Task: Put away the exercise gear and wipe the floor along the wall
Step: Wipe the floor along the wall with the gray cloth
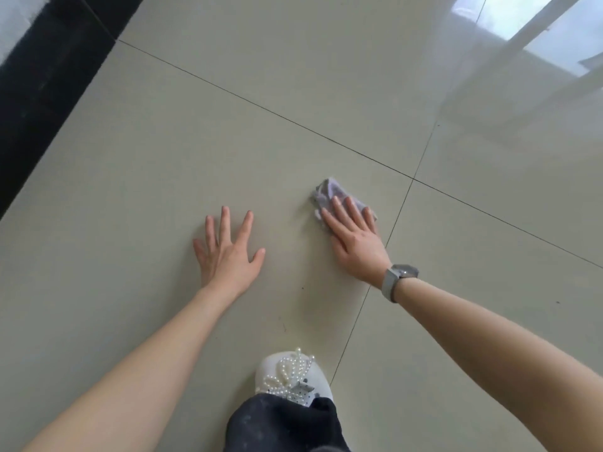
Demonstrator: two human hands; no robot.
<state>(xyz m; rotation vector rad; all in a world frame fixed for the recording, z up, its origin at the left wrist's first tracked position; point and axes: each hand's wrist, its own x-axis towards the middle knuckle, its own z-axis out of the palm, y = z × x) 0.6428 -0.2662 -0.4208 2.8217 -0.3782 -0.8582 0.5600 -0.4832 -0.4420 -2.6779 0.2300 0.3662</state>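
Observation:
A small pale purple cloth [332, 190] lies crumpled on the beige tiled floor [163, 141]. My right hand [354, 236] lies flat on top of the cloth, fingers together, pressing it to the tile; a grey watch [399, 278] is on that wrist. My left hand [228, 252] rests palm down on the bare tile to the left of the cloth, fingers spread, holding nothing. No exercise gear is in view.
A black skirting strip [49, 93] runs along the wall at the upper left. My white shoe with a pearl bow [292, 375] and a dark trouser leg [284, 425] sit at the bottom centre. Window light reflects off the tiles at the upper right.

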